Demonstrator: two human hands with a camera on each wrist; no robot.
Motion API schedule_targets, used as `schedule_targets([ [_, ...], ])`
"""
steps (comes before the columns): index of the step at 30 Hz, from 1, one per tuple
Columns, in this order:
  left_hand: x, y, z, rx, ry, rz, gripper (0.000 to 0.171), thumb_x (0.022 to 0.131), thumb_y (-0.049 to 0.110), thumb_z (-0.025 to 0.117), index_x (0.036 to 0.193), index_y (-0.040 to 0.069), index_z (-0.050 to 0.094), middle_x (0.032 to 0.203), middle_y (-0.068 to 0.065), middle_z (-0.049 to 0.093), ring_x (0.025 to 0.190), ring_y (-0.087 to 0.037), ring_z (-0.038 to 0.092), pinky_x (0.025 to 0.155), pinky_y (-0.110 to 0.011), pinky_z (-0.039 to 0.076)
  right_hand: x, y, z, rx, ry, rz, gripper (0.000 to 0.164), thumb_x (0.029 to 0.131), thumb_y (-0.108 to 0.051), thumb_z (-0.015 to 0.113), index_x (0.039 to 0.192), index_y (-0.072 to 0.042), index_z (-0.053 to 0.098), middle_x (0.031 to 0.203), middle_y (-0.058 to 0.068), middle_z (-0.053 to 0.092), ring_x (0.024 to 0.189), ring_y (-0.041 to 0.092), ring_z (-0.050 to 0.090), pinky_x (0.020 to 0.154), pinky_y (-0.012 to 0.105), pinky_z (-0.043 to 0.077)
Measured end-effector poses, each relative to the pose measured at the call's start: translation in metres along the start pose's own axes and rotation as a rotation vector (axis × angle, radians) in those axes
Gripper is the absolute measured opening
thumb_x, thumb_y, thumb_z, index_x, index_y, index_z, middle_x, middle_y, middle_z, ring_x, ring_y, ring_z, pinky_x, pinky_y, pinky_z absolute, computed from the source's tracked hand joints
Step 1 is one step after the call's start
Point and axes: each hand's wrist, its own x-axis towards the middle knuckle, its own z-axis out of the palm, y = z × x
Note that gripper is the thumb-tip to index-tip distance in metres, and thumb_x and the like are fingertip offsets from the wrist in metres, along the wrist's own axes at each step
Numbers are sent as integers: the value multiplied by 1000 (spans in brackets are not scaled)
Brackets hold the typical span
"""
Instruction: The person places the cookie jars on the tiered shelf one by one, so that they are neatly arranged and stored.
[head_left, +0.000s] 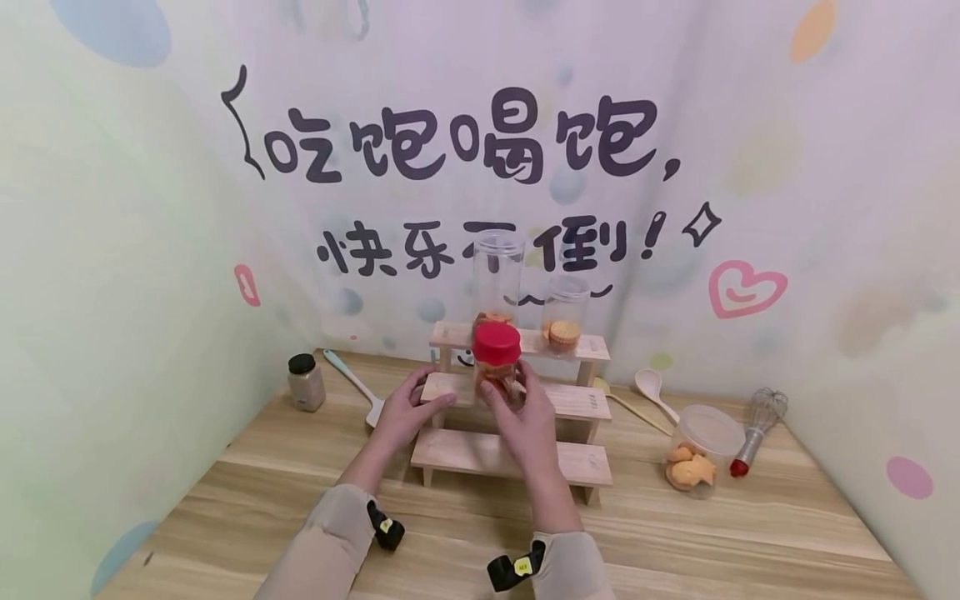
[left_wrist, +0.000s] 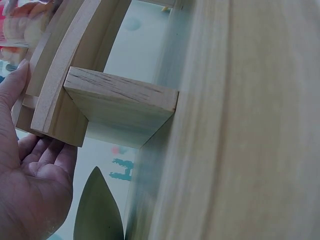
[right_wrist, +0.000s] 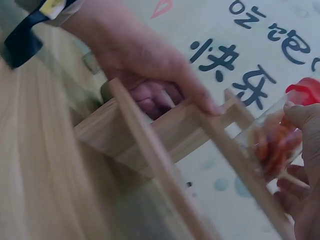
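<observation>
In the head view, a clear jar with a red lid (head_left: 497,343) stands at the middle step of a three-step wooden display rack (head_left: 453,450). My right hand (head_left: 531,429) holds this jar low on its body, thumb in front; orange-brown snacks show through its wall in the right wrist view. At the left end of the same step, my left hand (head_left: 403,414) grips the rack. Its thumb lies on top, while the fingers (left_wrist: 47,152) curl beneath the board in the left wrist view. A tall clear jar (head_left: 498,275) and a shorter jar of biscuits (head_left: 564,329) occupy the top step.
Left of the rack are a black-lidded jar (head_left: 306,385) and a pale blue-handled spatula (head_left: 352,379). To its right lie spoons (head_left: 651,387), a clear-lidded jar of orange biscuits (head_left: 692,467) and a red-tipped whisk (head_left: 757,429). A printed curtain (head_left: 480,50) hangs behind.
</observation>
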Motion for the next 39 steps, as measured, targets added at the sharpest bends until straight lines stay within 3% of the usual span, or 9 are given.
schedule_targets([
  [6, -1, -3, -4, 5, 15, -11, 80, 81, 45, 83, 148, 21, 47, 151, -7, 45, 129, -26, 55, 98, -45, 51, 5, -32, -27, -89, -22, -26, 66, 94, -47, 69, 146, -11, 50, 145, 12, 54, 134, 32, 50, 108, 54, 41],
  [12, 0, -5, -5, -10, 8, 0, 80, 83, 43, 83, 149, 19, 45, 151, -8, 47, 127, -27, 57, 98, -44, 51, 7, -37, -64, -143, -51, -203, 58, 96, -38, 69, 145, -12, 54, 146, 9, 55, 136, 29, 49, 110, 52, 39],
  [17, -1, -5, -5, -3, 9, 2, 78, 84, 42, 82, 149, 19, 45, 152, -8, 44, 127, -26, 57, 98, -45, 52, 6, -20, -96, -223, -41, -283, 60, 96, -32, 70, 148, -11, 51, 149, 10, 52, 137, 32, 48, 111, 53, 38],
  [27, -1, -4, -3, -3, 17, 6, 78, 84, 41, 82, 149, 17, 45, 151, -9, 45, 125, -27, 58, 97, -44, 52, 5, 23, -166, -426, -103, -366, 70, 89, -29, 77, 151, -17, 48, 149, 21, 48, 133, 47, 45, 101, 71, 35],
  [32, 0, -3, -1, -4, 8, 1, 80, 84, 43, 82, 150, 18, 45, 151, -9, 45, 123, -26, 60, 96, -43, 52, 0, 56, -206, -548, -60, -330, 76, 89, -32, 76, 155, -15, 41, 149, 29, 44, 130, 58, 40, 95, 81, 27],
  [39, 0, -2, 1, -25, 1, 4, 77, 85, 40, 82, 149, 16, 46, 145, -8, 53, 119, -25, 62, 95, -42, 54, -18, 112, -240, -492, 88, -212, 90, 87, -26, 79, 158, -3, 28, 155, 36, 27, 137, 63, 24, 110, 75, 15],
])
